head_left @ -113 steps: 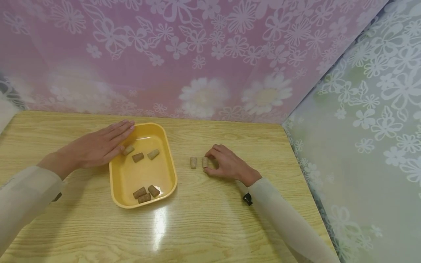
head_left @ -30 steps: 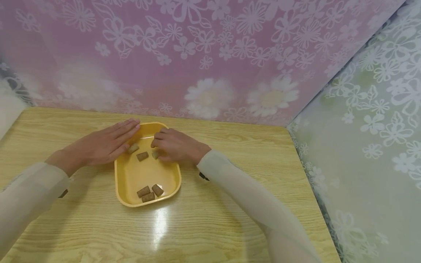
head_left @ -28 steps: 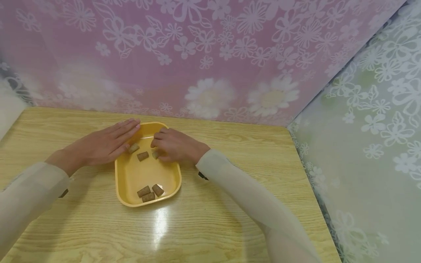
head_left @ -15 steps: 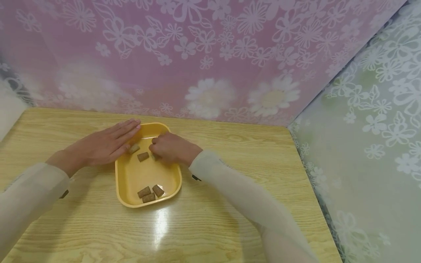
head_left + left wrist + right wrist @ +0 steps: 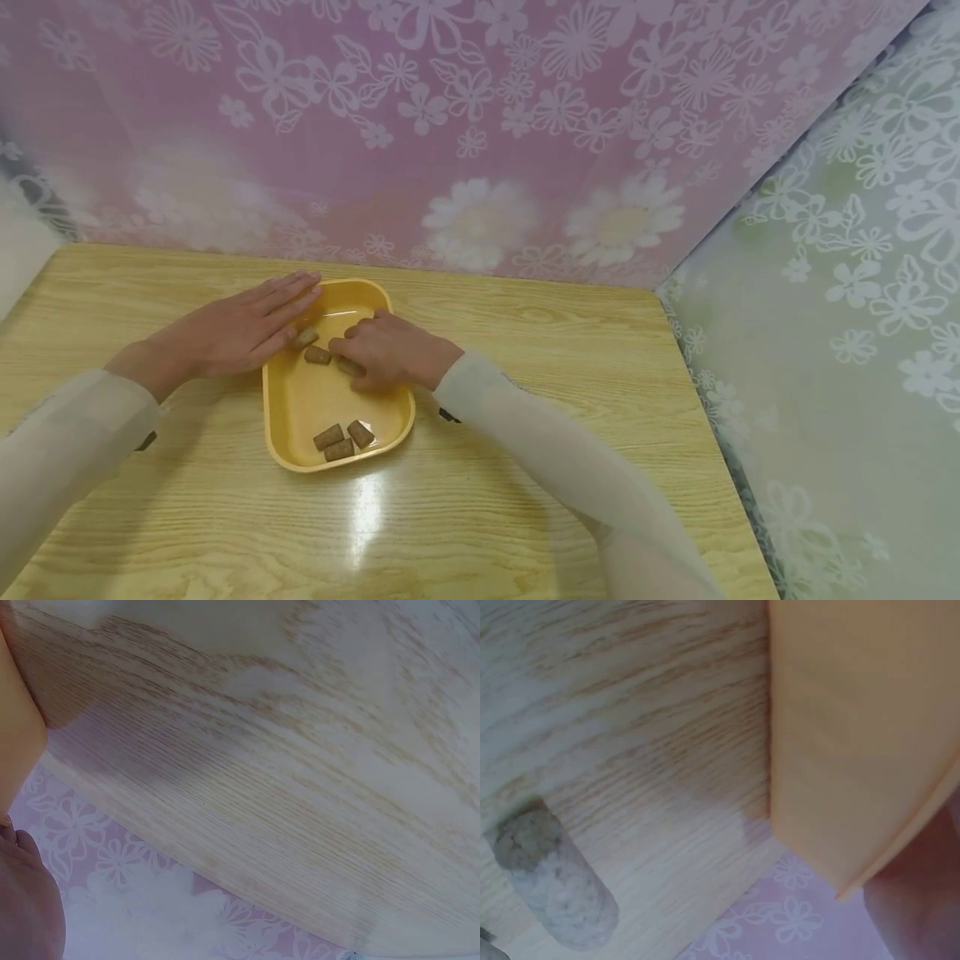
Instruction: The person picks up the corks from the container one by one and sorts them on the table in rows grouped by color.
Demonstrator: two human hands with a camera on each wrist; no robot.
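In the head view a yellow tray (image 5: 341, 408) lies on the wood-grain table. My left hand (image 5: 225, 329) rests with straight fingers along its upper left rim. My right hand (image 5: 386, 350) reaches over the right rim, thumb and fingers curled about a light cork (image 5: 349, 366), which they partly cover. Just left of it lies a brown cork (image 5: 317, 355), and another light cork (image 5: 305, 337) sits by my left fingertips. Three brown corks (image 5: 328, 437) cluster at the near end. The right wrist view shows the tray's outer wall (image 5: 855, 727) and my hand (image 5: 922, 900) over its rim.
Beside the tray, a pale cork (image 5: 559, 877) stands on the table in the right wrist view, with part of a second at the corner; my right arm hides them from the head camera. A pink floral wall (image 5: 480, 150) rises behind the table (image 5: 540, 333).
My right hand, earlier at the corks on the table, has come into the tray. In the last half second it shifts left with the light cork, and the brown cork beside it slides slightly left.
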